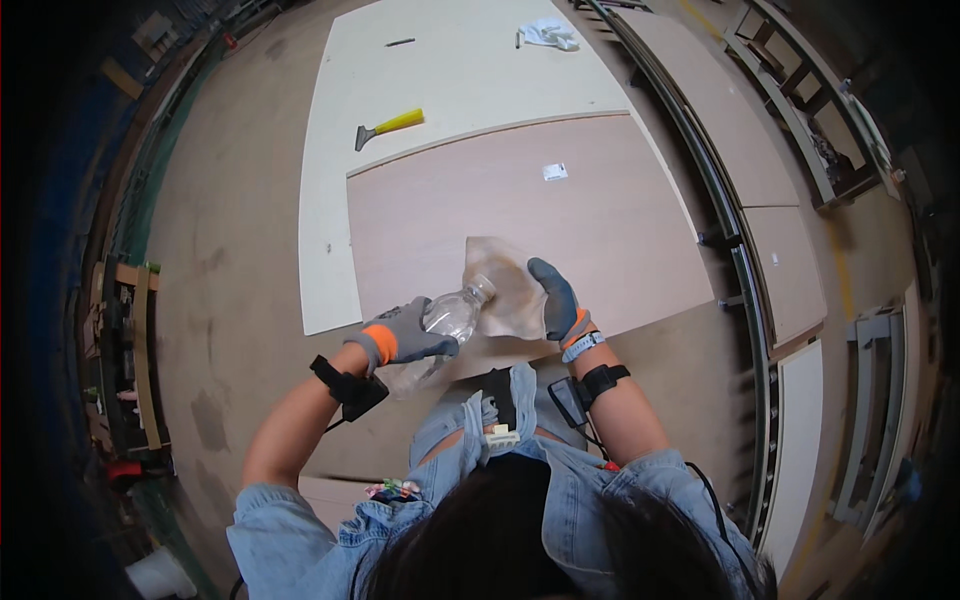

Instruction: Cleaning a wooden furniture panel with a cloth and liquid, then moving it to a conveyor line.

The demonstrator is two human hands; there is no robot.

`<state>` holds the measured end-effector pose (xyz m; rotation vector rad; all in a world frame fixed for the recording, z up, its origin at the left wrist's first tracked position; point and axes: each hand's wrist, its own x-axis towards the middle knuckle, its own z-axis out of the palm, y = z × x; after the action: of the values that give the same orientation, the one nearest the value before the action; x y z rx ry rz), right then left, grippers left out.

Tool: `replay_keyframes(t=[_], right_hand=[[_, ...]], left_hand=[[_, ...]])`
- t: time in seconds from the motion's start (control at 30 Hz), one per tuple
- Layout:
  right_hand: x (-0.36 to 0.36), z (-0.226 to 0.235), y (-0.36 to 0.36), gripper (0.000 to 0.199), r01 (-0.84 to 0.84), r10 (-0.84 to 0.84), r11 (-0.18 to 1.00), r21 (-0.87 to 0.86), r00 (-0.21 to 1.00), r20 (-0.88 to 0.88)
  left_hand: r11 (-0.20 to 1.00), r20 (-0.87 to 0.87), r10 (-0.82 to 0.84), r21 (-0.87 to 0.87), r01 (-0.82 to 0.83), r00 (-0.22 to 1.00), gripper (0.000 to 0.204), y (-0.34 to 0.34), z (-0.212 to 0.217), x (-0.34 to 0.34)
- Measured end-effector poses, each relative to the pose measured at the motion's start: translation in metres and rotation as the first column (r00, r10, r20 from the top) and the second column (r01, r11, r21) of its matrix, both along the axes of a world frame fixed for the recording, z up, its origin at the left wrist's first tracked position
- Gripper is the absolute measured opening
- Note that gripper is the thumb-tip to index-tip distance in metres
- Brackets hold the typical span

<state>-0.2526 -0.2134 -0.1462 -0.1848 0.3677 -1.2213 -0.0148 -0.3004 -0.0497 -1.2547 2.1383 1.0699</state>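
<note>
The clear plastic bottle [452, 316] is in front of me over the near part of the wooden board [420, 215], tilted, its neck pointing up and to the right. My gloved left hand [408, 335] is closed around its body. The mouth overlaps a tan, brown-stained cloth [512, 292]; I can't tell whether they touch. My gloved right hand [560, 305] is at the cloth's right edge, its grip hidden, so I can't tell how tightly it's closed. I judge the step in hand as bringing bottle and cloth together; the next move calls for careful tipping and a well-supported cloth. Farther out, a yellow-handled scraper [390, 129] lies on the white panel [400, 85], with a crumpled white rag [550, 35] beyond.
</note>
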Motion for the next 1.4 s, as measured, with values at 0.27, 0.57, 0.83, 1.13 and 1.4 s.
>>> replay_keyframes(t=[0.27,0.57,0.83,1.13,1.4], right_hand=[[-0.001,0.010,-0.023,0.059,0.074,-0.079,0.997,0.030,0.973,0.219],[-0.077,-0.018,-0.065,0.056,0.357,-0.375,0.924,0.137,0.915,0.145],[-0.266,-0.061,0.051,0.057,0.917,-0.880,0.387,0.096,0.399,-0.257],[-0.332,-0.081,0.192,0.054,0.997,-0.839,-0.047,0.055,-0.009,-0.543],[-0.296,-0.092,0.191,0.051,0.967,-0.755,-0.213,0.139,-0.073,-0.652]], left_hand=[[0.981,-0.252,0.121,-0.119,-0.154,0.960,0.087,-0.021,-0.025,-0.008],[0.856,-0.731,0.324,-0.044,-0.515,0.601,0.070,-0.131,-0.042,-0.093],[0.687,-0.848,0.392,0.011,-0.727,0.357,0.074,-0.299,-0.100,-0.214],[0.614,-0.888,0.366,0.004,-0.789,0.280,0.071,-0.414,-0.181,-0.283],[0.770,-0.882,0.341,0.063,-0.635,0.326,0.038,-0.438,-0.163,-0.308]])
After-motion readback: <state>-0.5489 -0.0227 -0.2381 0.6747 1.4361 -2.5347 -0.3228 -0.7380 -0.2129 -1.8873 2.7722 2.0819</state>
